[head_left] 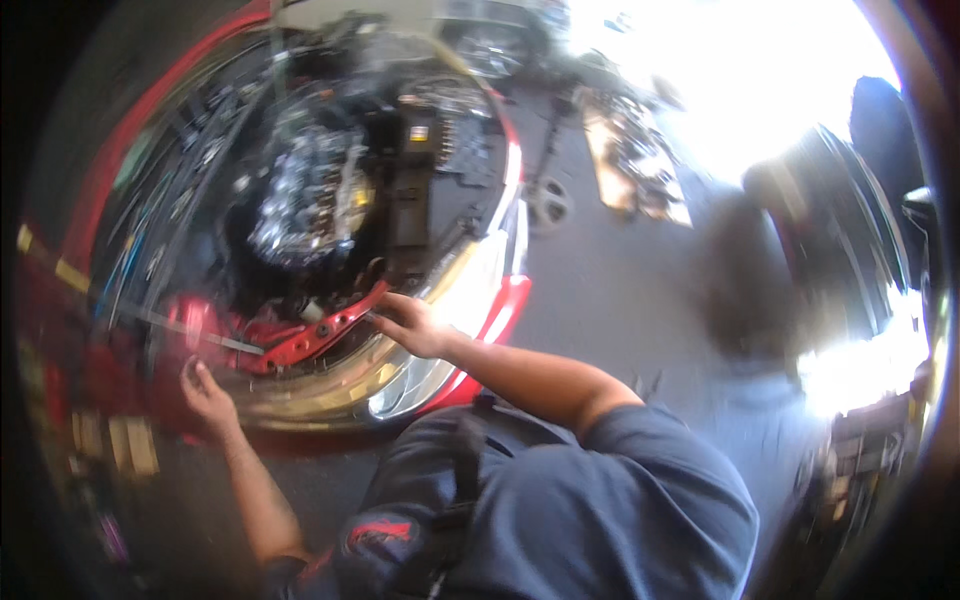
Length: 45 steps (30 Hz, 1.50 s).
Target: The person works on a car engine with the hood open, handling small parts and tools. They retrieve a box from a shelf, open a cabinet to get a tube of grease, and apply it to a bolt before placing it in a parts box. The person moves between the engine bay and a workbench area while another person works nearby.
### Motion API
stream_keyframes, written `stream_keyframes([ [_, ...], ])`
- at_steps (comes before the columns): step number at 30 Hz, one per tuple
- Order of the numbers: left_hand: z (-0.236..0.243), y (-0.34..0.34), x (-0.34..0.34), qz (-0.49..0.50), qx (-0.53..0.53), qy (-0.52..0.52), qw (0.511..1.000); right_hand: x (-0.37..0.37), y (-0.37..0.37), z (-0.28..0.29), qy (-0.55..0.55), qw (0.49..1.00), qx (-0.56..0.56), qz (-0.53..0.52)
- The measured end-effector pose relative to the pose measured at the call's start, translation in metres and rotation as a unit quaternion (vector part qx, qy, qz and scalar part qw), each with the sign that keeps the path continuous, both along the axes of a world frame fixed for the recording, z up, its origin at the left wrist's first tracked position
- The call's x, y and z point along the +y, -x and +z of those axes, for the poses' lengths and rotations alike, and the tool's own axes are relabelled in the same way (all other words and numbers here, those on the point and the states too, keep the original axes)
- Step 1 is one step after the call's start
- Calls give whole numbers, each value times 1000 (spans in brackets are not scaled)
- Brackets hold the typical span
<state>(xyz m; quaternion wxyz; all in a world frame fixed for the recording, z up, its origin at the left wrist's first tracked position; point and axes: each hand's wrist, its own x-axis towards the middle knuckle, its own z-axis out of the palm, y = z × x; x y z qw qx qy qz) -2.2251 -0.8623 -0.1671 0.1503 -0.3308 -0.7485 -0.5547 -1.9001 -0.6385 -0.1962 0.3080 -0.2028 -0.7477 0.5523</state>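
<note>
I lean over the open engine bay of a red car. A red metal crossmember (318, 338) with several holes runs across the front of the bay. My right hand (412, 325) is at its right end, fingers stretched and apart, the tips touching or very close to the bar. To the left and lower, my left hand (210, 395) is raised over the front edge of the car, thumb and fingers apart, with nothing visible in it. A thin pale rod (190, 328) slants above that hand and ends near the crossmember's left end. Blur softens the left fingertips.
Behind the crossmember sits the engine (310, 195), with a dark battery-like box (418, 135) to its right. The headlight (400, 388) is below my right hand. Loose parts lie on a board (612, 165) on the grey floor. A blurred vehicle (830, 220) stands far right.
</note>
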Motion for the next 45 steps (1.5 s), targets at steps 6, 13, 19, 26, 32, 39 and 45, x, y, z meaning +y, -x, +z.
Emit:
stream_keyframes([
  [6,-51,-226,-28,-6,150,283,947,-15,-89,-12,0,959,-109,262],
  [13,-72,-466,-85,-6,-408,160,899,-112,-133,-12,-166,809,-100,555],
  [19,-65,-613,-163,108,-520,-149,834,-210,-185,-1,-187,662,15,726],
  [26,-57,-745,-210,218,-429,-245,842,-309,-281,6,-309,613,59,724],
  [32,-57,-893,-273,320,-361,-206,852,-403,-413,3,-311,543,102,773],
  [39,-49,-1018,-318,452,-486,-323,674,-491,-534,17,-305,396,361,787],
  [45,-68,-1086,-293,658,-374,-97,646,-504,-619,11,-280,341,274,854],
])
